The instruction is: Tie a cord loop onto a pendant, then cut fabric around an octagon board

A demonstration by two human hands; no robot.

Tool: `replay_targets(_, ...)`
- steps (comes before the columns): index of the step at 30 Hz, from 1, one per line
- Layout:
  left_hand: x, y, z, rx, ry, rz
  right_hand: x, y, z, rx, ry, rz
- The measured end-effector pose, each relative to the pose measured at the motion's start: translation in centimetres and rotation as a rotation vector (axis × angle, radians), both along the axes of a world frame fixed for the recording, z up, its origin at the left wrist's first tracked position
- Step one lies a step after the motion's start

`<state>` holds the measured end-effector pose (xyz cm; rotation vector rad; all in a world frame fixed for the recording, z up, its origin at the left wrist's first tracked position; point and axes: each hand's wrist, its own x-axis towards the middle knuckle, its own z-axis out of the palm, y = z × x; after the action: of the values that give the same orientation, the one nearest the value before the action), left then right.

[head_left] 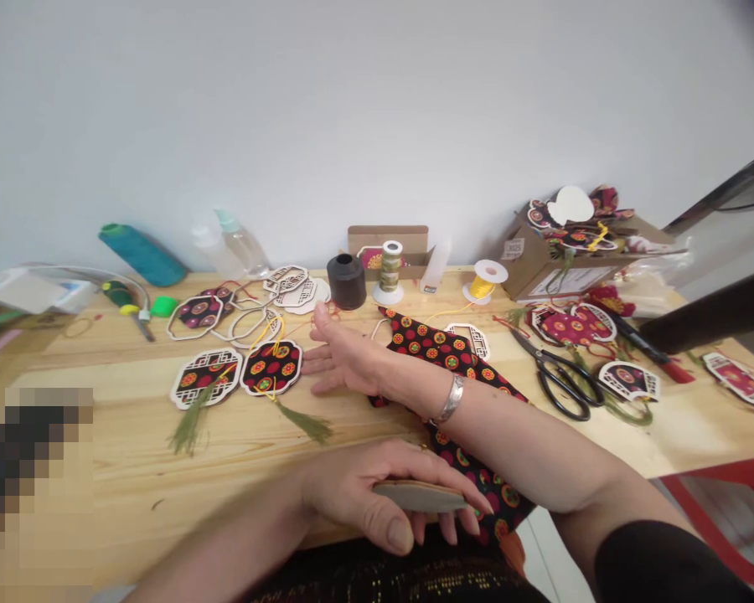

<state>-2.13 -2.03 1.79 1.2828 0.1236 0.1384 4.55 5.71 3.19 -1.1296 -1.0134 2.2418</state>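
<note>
Flat grey piece (418, 496) sits in the left hand (352, 486), low over the near side of the tabletop (119, 452). Thumb on the near side, fingers on the far side, pinching it; the face is tilted, probably just a carrying grip that keeps its rim free. Right hand (355, 360) looks empty, fingers spread, reaching across to the left. Fingertips are beside the black patterned ornament (271, 368); contact hard to tell. Patterned cloth (440, 343) runs beneath the right forearm towards the near edge, likely kept central so either hand can get at it. Ornament lies face up, its green tassel (305, 423) trailing to the near right, perhaps to spare the strands from being crushed. Lattice ornament (207, 378) rests just to its left, as if the two are grouped. Scissors (565, 381) lie to the right of the cloth, handles towards the person, which would suit a quick pick-up. Yellow thread spool (485, 280) and black cone (347, 282) stand near the wall, presumably out of the working space.
</note>
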Motion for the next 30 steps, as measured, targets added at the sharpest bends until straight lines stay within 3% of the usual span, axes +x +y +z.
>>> replay_targets(9,0.1,0.1,0.0,0.038,0.005,-0.008,-1.2,0.0,0.4,0.016,0.0,0.029)
replay_targets(15,0.0,0.0,0.0,0.004,0.024,-0.045,1.4,-0.4,0.7,0.155,-0.046,-0.007)
replay_targets(20,0.3,-0.1,-0.8,-0.012,-0.001,-0.117,1.0,-2.3,-0.6,0.156,-0.126,0.221)
replay_targets(23,0.5,0.1,-1.4,-0.03,-0.062,-0.147,-0.2,-2.7,-0.4,0.155,-0.068,0.375)
replay_targets(25,0.5,0.1,-1.7,-0.096,-0.091,-0.146,0.3,-2.3,0.6,0.319,-0.002,0.462)
replay_targets(26,0.5,0.0,-1.8,-0.15,-0.106,-0.133,1.2,-2.0,1.3,0.484,-0.011,0.449)
replay_targets(28,0.4,-0.2,-1.8,-0.27,-0.168,-0.058,4.0,-1.5,2.7,0.928,-0.183,0.349)
replay_targets(30,0.4,-0.4,-1.5,-0.371,-0.258,0.102,7.7,-1.6,3.6,1.147,-0.471,0.089)
